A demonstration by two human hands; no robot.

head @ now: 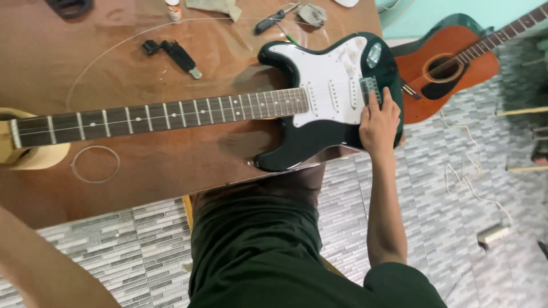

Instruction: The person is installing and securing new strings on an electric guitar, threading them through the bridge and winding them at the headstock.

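The right hand (378,124) lies flat with fingers spread on the bridge (370,88) of the black electric guitar (319,142), steadying it on the brown surface (114,57); the left hand's grip is out of sight.

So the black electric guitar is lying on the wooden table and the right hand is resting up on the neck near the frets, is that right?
Not quite. The head view shows the right hand resting on the body of the black electric guitar by the bridge, not on the neck. The guitar does lie on the wooden table.
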